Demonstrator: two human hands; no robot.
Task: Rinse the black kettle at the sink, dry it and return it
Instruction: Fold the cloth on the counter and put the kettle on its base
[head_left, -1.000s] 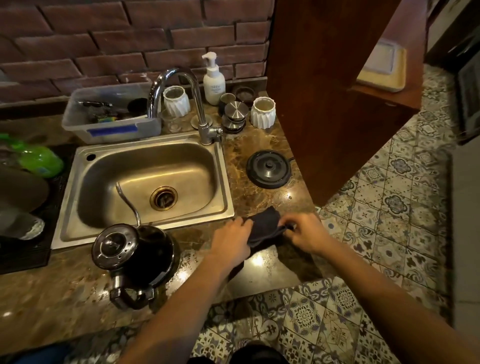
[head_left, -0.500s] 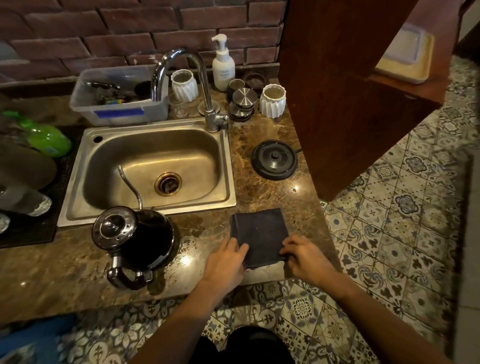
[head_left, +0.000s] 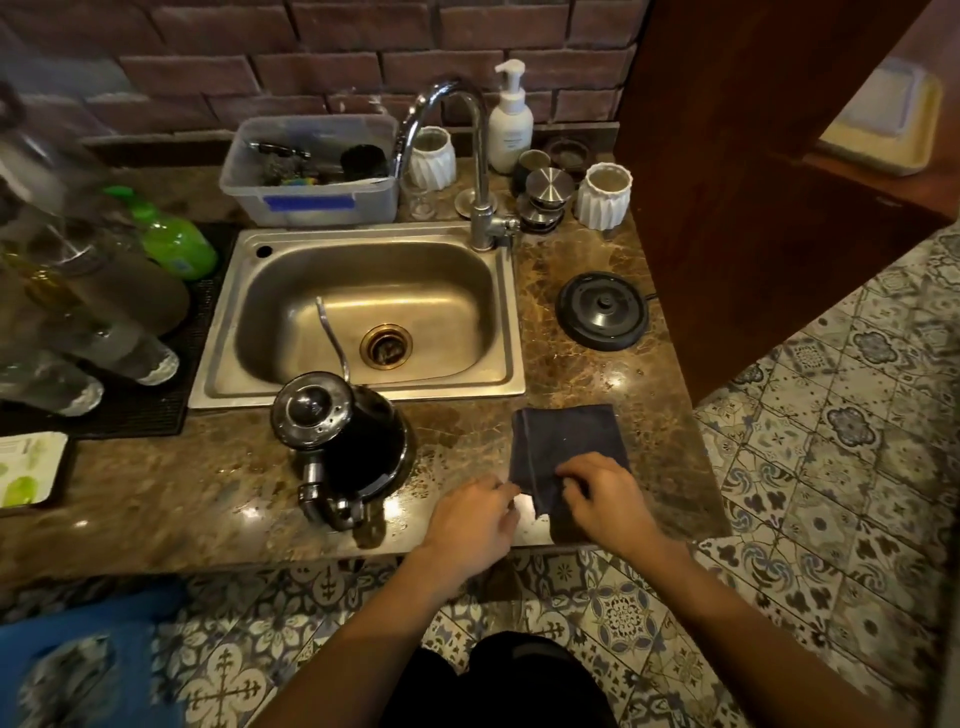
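Bin at the counter back edge, behind the sink: utensils and a dark round item inside. Black kettle stands at the sink's front rim, spout over the basin. Right hand, fingers curled, pinches a fold of the dark cloth at the front right corner. Left hand fingertips at the cloth's left edge; grip unclear.

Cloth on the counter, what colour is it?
The cloth is plain dark blue-grey; the head view shows it.
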